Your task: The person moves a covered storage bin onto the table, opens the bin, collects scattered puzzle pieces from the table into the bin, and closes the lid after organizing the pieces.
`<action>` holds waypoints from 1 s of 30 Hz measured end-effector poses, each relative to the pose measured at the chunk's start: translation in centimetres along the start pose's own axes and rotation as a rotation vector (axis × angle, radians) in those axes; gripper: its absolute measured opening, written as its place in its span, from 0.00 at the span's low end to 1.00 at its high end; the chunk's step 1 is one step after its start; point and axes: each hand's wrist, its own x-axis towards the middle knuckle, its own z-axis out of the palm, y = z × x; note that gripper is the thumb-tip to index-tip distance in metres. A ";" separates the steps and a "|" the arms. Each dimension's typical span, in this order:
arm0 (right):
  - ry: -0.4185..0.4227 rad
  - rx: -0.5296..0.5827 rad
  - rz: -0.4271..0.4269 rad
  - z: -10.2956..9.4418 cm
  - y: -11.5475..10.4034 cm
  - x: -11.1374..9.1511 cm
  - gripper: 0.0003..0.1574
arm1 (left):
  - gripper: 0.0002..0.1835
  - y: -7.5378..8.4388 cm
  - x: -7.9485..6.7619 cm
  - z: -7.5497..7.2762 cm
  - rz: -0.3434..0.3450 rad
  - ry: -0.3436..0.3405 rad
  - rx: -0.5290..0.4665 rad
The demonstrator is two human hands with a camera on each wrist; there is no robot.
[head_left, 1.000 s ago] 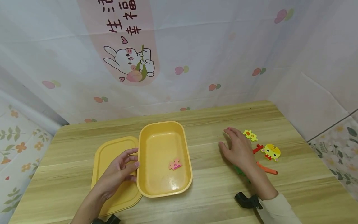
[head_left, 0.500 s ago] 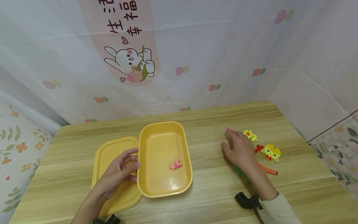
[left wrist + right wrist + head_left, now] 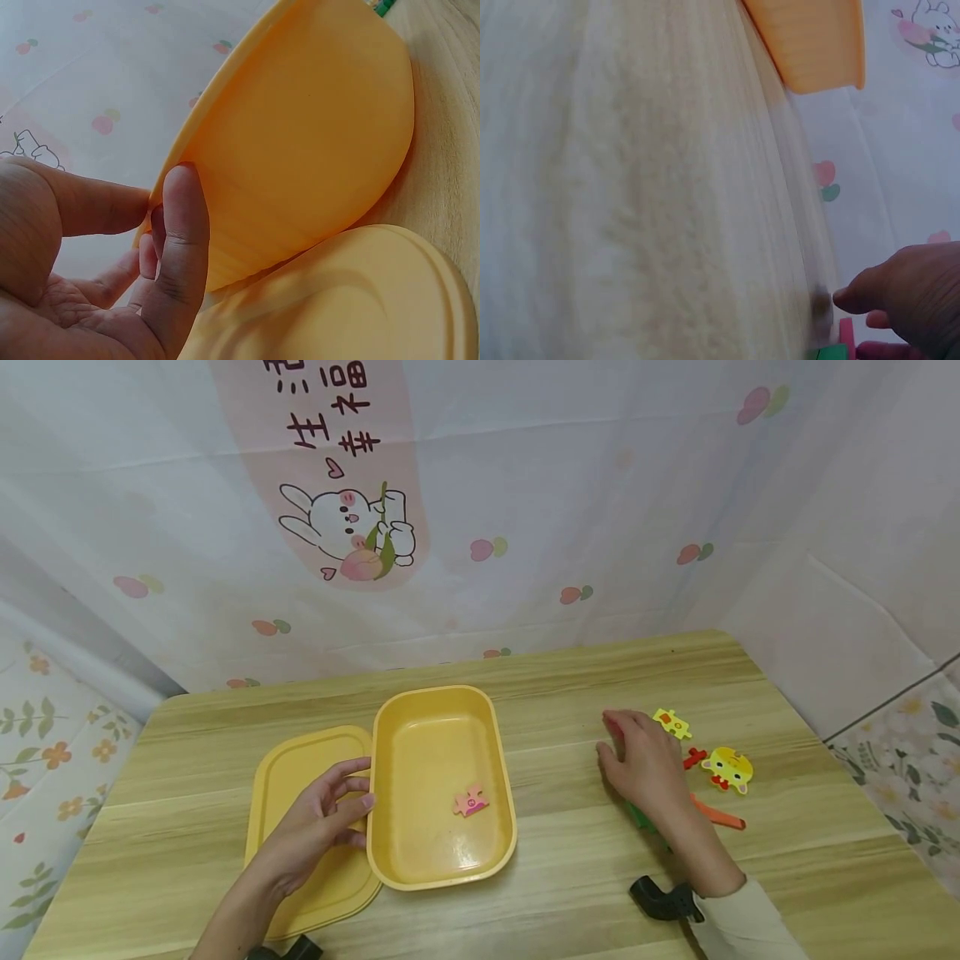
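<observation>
In the head view my left hand (image 3: 318,827) holds the left rim of a yellow plastic box (image 3: 438,693). The left wrist view shows its thumb and fingers pinching that rim. Inside the box lies an orange-pink puzzle piece (image 3: 471,802). At the right my right hand (image 3: 648,768) reaches low over the table, thumb and fingers apart. A pink piece (image 3: 846,334) and a green piece (image 3: 832,352) are right at its fingertips in the right wrist view. Beside this hand lie a yellow puzzle piece (image 3: 672,723), a red piece (image 3: 694,757) and a yellow animal-head piece (image 3: 727,768).
The box's yellow lid (image 3: 315,893) lies to its left, partly under the left hand. An orange strip (image 3: 718,814) lies right of the right forearm, and a green piece (image 3: 647,820) shows partly under it. A printed curtain (image 3: 525,485) hangs behind the wooden table (image 3: 555,860).
My right hand has shifted slightly right, its fingertips drawing in, and the pink bit beyond them is now out of sight in the head view. The left hand and box stay put.
</observation>
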 end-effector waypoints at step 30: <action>0.037 -0.015 -0.053 0.3 0.2 0.0 0.17 | 0.36 0.0 0.0 0.0 0.003 -0.006 0.002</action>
